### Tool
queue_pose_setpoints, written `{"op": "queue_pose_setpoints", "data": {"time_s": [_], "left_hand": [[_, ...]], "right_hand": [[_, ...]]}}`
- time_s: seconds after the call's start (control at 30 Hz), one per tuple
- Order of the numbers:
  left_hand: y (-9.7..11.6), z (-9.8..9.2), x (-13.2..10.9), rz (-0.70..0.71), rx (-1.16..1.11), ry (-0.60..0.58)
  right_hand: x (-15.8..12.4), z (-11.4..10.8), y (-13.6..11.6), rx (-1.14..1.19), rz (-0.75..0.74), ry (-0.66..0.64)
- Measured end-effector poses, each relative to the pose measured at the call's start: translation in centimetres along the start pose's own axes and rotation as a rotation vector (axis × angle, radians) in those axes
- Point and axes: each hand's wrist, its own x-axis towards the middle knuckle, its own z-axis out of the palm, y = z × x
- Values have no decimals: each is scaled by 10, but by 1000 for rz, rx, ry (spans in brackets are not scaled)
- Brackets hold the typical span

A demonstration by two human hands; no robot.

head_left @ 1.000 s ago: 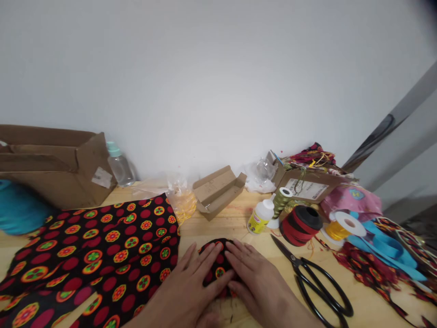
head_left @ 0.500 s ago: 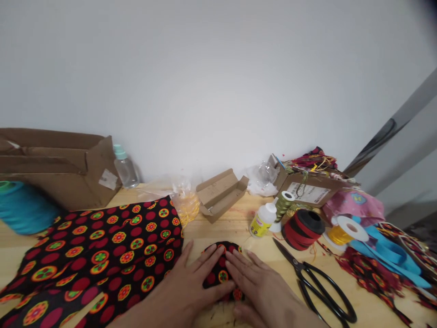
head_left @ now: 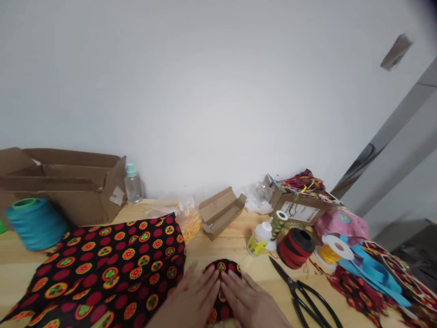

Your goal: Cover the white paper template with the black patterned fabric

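A small rounded piece of black cloth [head_left: 223,265] with red dots and bright flower motifs is on the wooden table. My left hand [head_left: 194,294] lies flat over its left side, fingers stretched out. From the right, my right hand [head_left: 248,297] presses flat on the same piece, and the fingertips of both hands nearly meet near its middle. Much of the piece is hidden under the hands. A large sheet of the same patterned cloth [head_left: 116,264] spreads just left of my left hand. Black-handled scissors [head_left: 296,287] rest to the right of my right hand, blades partly apart.
A glue bottle [head_left: 259,238], green thread spool [head_left: 280,223], red-and-black spool [head_left: 295,248] and gold spool [head_left: 329,251] stand at right, before a filled carton [head_left: 300,210]. A small open box [head_left: 221,213] lies behind. A teal thread cone [head_left: 37,223], large carton [head_left: 68,193] and clear bottle [head_left: 134,184] stand left.
The head view has tilted up, so the table things appear lower. My hands have straightened on the rounded cloth and now point more forward, with the left thumb no longer stretched across it.
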Motion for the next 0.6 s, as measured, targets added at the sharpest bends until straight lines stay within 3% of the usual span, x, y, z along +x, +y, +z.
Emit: {"op": "queue_pose_setpoints", "data": {"time_s": [0.1,0.23,0.43,0.6], "left_hand": [[16,19,-2,-44,228,147],[17,29,-6,-49,276,162],[12,32,-3,-70,272,81],[9,38,-8,-129,182,20]], "right_hand": [[1,10,1,-156,-42,99],[-2,20,4,-149,-62,198],[-5,27,5,42,-7,98],[-8,25,6,182,3,100]]}}
